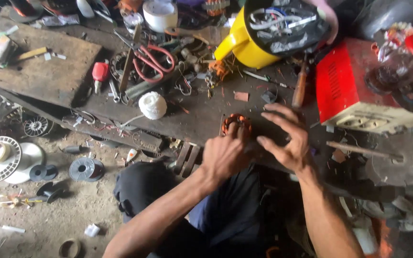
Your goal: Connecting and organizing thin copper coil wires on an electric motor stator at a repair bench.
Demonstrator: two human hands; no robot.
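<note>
- Red box (342,86), cream label panel, right of bench.
- Motor stator (236,125): round, copper windings, which I see held by my left hand (223,155).
- Right hand (285,138): fingers spread wide beside it.

Yellow kettle (237,45); red-handled pliers (151,59); white twine ball (152,105); red box (345,86)

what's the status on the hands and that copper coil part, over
Left hand gripping copper-wound stator on bench edge. Right hand open, fingers spread beside it. Nothing between them.

A motor stator (236,125) sits on the bench (201,119), a ball of string (152,105) to its left, pliers (150,59) behind, a kettle (259,36) farther back.
</note>
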